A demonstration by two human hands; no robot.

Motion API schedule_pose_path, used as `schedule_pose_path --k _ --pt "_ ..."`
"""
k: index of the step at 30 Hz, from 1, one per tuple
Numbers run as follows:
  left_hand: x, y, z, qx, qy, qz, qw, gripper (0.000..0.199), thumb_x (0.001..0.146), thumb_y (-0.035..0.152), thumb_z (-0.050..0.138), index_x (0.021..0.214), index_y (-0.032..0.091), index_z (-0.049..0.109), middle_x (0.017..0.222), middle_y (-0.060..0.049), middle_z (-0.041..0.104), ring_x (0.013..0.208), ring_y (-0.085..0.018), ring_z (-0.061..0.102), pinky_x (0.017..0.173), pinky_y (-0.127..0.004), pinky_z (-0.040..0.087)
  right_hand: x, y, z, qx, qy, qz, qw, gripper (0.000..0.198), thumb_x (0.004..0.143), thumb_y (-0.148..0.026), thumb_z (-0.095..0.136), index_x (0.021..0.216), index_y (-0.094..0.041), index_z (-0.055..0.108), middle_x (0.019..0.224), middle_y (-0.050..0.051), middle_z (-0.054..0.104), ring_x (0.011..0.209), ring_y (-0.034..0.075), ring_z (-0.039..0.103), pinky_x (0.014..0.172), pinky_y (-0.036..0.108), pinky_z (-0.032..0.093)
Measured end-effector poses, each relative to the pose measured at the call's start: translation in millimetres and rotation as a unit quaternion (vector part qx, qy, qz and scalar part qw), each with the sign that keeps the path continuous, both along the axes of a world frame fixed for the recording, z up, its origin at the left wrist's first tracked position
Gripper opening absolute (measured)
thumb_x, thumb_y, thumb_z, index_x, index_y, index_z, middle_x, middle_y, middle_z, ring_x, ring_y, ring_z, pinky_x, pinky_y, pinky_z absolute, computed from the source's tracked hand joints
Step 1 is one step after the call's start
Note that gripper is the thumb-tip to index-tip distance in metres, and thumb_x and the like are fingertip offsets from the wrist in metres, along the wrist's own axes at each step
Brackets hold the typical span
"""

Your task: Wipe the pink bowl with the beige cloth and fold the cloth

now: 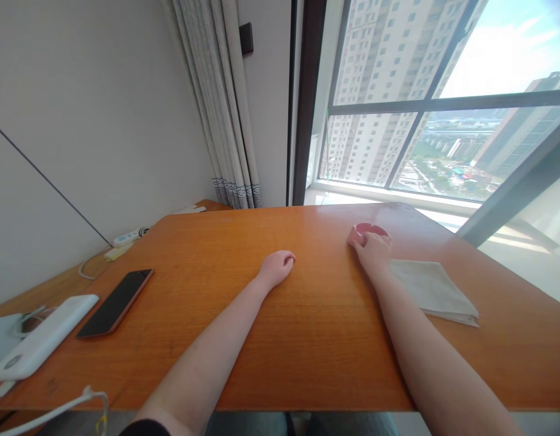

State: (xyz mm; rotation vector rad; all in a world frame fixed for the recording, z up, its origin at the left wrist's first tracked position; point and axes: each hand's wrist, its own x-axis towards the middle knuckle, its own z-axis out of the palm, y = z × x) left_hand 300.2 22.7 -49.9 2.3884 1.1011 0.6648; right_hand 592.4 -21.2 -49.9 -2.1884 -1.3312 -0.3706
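At the far right part of the wooden table (325, 315), my right hand (373, 249) grips a round pink ashtray (358, 232) from its near side. The ashtray's far rim shows above my fingers, and its near wall is partly covered by them. My left hand (277, 268) rests on the tabletop near the middle, its fingers curled into a loose fist with nothing visible inside. Beside my right forearm lies a folded grey-white cloth (432, 289), partly hidden by the arm.
On the left are a black phone (116, 303), a white power bank (43, 333) and a white cable (57, 413) at the front edge. A power strip (125, 237) sits by the wall. Beyond the table's far edge are a curtain (225, 109) and a large window (398, 109).
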Motion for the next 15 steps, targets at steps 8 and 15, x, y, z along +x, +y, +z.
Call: schedule_pose_path --k 8,15 --pt "-5 -1 -2.9 0.09 -0.068 0.03 0.993 0.055 0.083 0.029 0.052 0.134 0.017 0.039 0.141 -0.014 0.039 0.13 -0.023 0.04 0.108 -0.042 0.033 -104 9 4 0.014 -0.017 0.31 0.951 0.024 0.086 -0.038 0.052 0.07 -0.02 0.055 0.08 0.007 0.06 0.086 0.024 0.05 0.089 0.039 0.039" --pt "-7 -3 7.7 0.144 -0.013 -0.1 0.984 0.037 0.076 0.021 0.06 0.112 0.016 0.056 0.143 -0.014 0.037 0.142 -0.028 0.016 0.114 -0.049 0.022 -137 -4 2 0.015 0.021 0.431 0.902 0.017 0.087 -0.035 0.052 0.081 -0.02 0.059 0.088 0.007 0.061 0.093 0.023 0.051 0.096 0.043 0.038"
